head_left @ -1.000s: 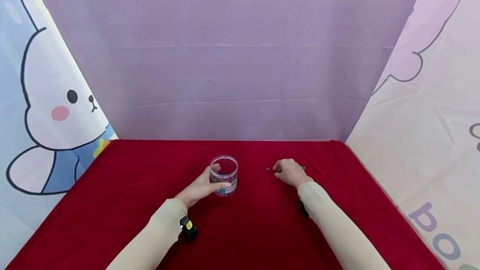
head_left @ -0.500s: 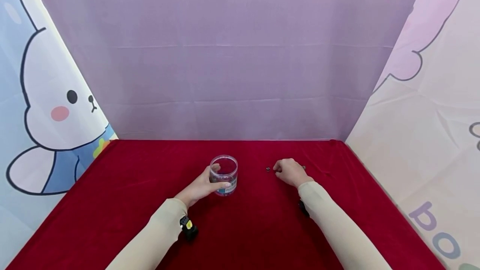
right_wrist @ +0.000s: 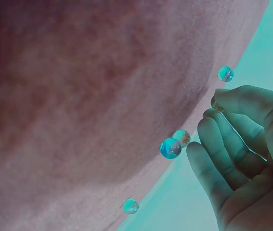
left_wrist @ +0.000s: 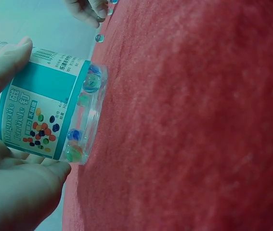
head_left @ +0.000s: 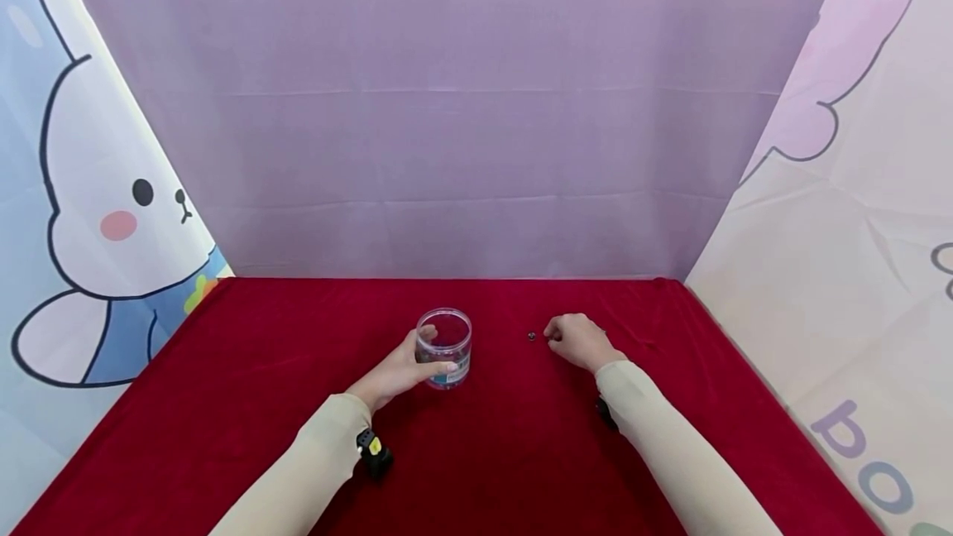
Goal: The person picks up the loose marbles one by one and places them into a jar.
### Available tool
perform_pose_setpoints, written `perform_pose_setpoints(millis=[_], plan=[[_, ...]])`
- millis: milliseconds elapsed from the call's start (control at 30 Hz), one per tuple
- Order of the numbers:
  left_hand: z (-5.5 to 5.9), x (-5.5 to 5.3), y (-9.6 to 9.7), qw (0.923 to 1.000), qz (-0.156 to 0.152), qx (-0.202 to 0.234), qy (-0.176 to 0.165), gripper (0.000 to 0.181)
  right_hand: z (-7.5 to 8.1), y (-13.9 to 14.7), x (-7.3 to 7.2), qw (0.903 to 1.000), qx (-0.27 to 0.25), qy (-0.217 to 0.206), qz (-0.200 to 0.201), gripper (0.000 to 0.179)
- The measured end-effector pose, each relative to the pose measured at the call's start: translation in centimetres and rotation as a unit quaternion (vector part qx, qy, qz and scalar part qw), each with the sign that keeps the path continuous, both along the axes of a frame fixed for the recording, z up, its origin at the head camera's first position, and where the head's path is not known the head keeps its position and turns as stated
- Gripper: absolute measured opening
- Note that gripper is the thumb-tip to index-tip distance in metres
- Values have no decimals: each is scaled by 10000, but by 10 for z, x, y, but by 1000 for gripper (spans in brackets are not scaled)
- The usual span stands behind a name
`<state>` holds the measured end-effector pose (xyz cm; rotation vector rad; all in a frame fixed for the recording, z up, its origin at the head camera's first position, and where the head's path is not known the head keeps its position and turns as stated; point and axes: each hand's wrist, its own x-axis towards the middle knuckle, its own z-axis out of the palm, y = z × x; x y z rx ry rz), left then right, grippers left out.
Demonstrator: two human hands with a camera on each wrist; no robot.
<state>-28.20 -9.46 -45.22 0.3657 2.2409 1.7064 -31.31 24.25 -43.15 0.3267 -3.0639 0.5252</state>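
My left hand (head_left: 402, 370) grips a clear plastic jar (head_left: 444, 346) around its side, thumb on the near side. In the left wrist view the jar's teal and white label (left_wrist: 42, 103) shows, and several glass marbles (left_wrist: 92, 83) lie at its bottom. To the right of the jar, low over the cloth, my right hand (head_left: 579, 342) pinches a marble (right_wrist: 216, 105) between thumb and index finger; the fingers cover most of it. One loose marble (head_left: 532, 337) lies just left of that hand. More loose marbles (right_wrist: 170, 147) show near its other fingers in the right wrist view.
A red cloth (head_left: 491, 453) covers the table. Behind it hangs a plain purple curtain (head_left: 462, 122). Printed cloth panels stand on both sides, the left panel (head_left: 112, 189) with a cartoon animal and the right panel (head_left: 841, 271) with letters.
My right hand has shifted very slightly to the right, and the marble on its right side is now mostly hidden behind it. The left hand and the jar stay in place.
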Motion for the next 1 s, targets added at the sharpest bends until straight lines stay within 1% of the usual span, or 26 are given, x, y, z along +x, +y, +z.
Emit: perform_pose_setpoints(millis=[267, 500, 733, 1000], plan=[[-1, -1, 0, 10000, -3, 8, 10, 95, 5, -1, 4, 9997, -31, 195, 130, 14], [-1, -1, 1, 10000, 3, 7, 29, 94, 9, -4, 7, 9985, -36, 476, 250, 15], [-1, -1, 0, 10000, 12, -6, 30, 94, 14, -8, 11, 9981, -145, 515, 303, 18], [-2, -2, 0, 10000, -8, -26, 12, 95, 18, -15, 12, 9972, -268, 610, 352, 21]])
